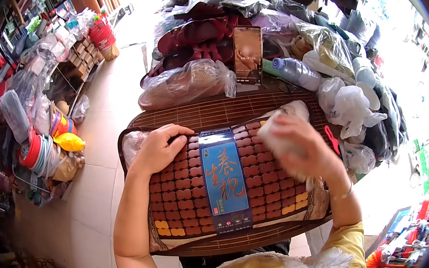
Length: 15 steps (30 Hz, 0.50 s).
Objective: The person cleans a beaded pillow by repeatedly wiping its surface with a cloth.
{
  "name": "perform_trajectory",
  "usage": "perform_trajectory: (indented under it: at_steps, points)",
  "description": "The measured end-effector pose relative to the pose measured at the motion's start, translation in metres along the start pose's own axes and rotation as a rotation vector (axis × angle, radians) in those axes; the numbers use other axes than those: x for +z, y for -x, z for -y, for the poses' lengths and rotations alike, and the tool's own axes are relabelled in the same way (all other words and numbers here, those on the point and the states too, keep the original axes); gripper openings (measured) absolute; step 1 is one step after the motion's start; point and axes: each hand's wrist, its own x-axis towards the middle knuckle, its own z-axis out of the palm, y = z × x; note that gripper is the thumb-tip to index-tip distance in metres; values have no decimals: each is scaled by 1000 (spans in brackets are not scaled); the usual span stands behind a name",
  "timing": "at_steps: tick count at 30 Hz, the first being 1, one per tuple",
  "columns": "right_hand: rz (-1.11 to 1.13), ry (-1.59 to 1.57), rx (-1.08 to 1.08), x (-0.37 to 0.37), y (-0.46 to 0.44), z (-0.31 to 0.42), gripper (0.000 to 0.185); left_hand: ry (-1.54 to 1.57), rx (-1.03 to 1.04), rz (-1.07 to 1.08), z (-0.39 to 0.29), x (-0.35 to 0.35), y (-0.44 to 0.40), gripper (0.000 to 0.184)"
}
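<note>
A pillow [266, 184] faced with small brown tiles lies on a dark slatted mat [175, 108] in front of me. Around its middle runs a blue paper band [224, 179] with gold characters. My left hand [163, 147] is on the pillow's upper left part, fingers bent and closed on its surface near the edge. In my right hand [302, 146], blurred by motion, is a whitish cloth [276, 135], pressed on the pillow's upper right side. Part of the cloth hangs below that hand.
Beyond the mat, a phone [247, 54] stands against dark red sandals [198, 40] and bagged shoes. A plastic bottle [298, 73] lies beside it. White plastic bags [350, 109] and a red-handled tool [331, 139] are at the right. Crowded goods shelves [44, 116] stand at the left.
</note>
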Motion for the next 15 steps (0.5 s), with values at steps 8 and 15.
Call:
perform_trajectory:
  at_steps: [8,15]
  points:
    - [35,94,-47,2,-6,25,60,-7,11,-2,3,2,0,26]
    - [149,62,-263,23,-22,59,63,20,-8,-4,4,1,0,26]
